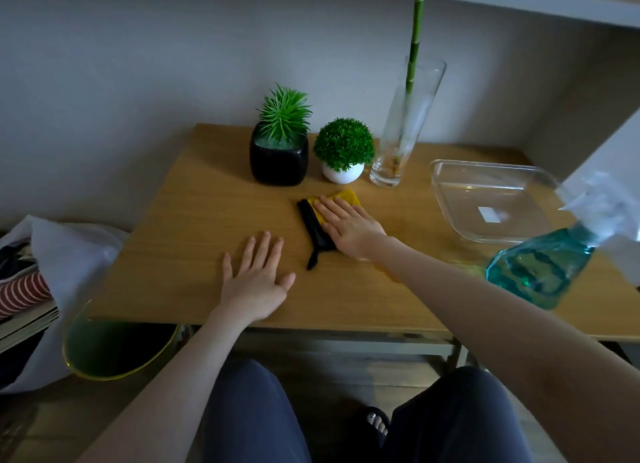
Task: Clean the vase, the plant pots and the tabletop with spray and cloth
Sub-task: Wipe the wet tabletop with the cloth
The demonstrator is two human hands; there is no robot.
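cloth [341, 199] yellow-black, flat on tabletop [194, 227] | vase [401, 130] clear, upright, seemingly tilted

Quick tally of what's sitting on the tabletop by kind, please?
Plant pots: 2, black pot, white pot
Glass vase: 1
Clear tub: 1
Spray bottle: 1
Yellow cloth: 1
Total: 6

Bare forearms, no sleeves; dark navy trousers [249, 414]; dark open-toed sandal [375, 419], pale-painted toenails.
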